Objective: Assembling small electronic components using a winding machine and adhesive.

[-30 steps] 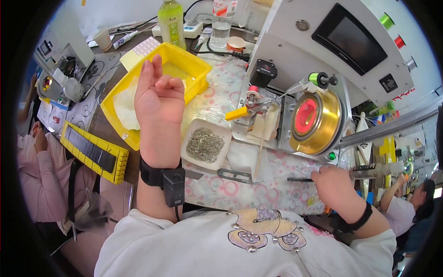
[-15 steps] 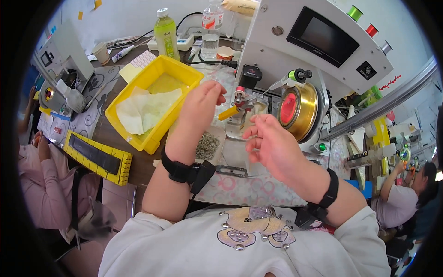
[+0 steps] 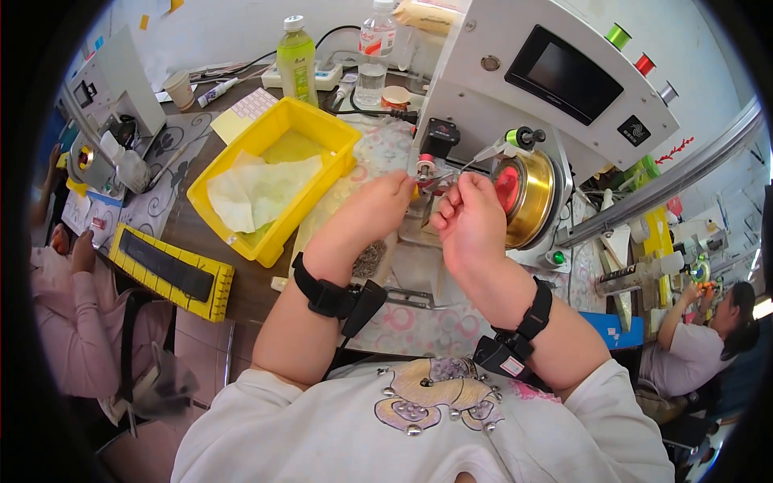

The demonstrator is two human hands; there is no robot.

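While both hands meet at the spindle (image 3: 427, 171) beside the brass wheel (image 3: 527, 196), the left hand (image 3: 378, 211) and right hand (image 3: 467, 219) pinch closed on something too small to tell; steady, close fingerwork seems best.

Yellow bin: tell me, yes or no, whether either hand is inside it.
No: both hands are at the machine, right of the yellow bin.

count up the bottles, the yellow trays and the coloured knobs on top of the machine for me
Bottles: 2, a green one and a clear one
Yellow trays: 2, a deep bin and a flat tray
Machine knobs: 3, green, red, silver
Total: 7
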